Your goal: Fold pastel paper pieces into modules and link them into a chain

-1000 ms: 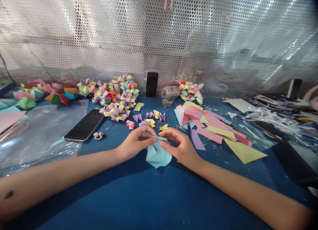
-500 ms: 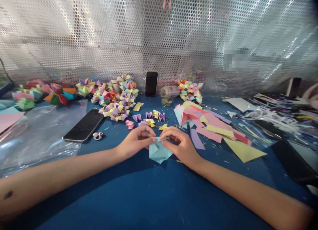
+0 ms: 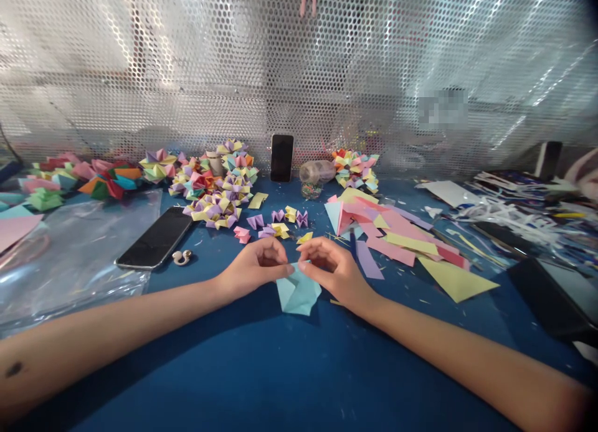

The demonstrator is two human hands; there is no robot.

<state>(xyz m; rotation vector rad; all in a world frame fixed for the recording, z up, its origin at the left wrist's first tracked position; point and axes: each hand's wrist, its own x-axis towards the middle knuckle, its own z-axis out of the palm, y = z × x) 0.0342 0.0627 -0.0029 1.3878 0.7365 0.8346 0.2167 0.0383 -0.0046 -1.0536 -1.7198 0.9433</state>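
Note:
A creased piece of light blue paper (image 3: 299,295) hangs between my two hands, above the blue table. My left hand (image 3: 259,262) pinches its upper left edge with thumb and fingers. On the other side, my right hand (image 3: 334,267) grips the upper right edge, thumb toward me. The fingertips of both hands sit close together at the top of the sheet. Just beyond them lie small folded paper pieces in purple (image 3: 256,221), yellow (image 3: 281,230) and pink (image 3: 242,234).
Left of my hands lie a phone (image 3: 156,238), earbuds (image 3: 182,256) and a clear plastic sheet (image 3: 79,251). Clustered folded-paper shapes (image 3: 217,205) stand behind. A second phone (image 3: 282,158) leans upright near the perforated metal wall (image 3: 299,77). Coloured paper scraps (image 3: 392,233) spread to the right.
The light blue paper has tilted and opened out, its lower edge now broader and slightly lower. Both hands keep hold of its top, their fingers raised a little from it.

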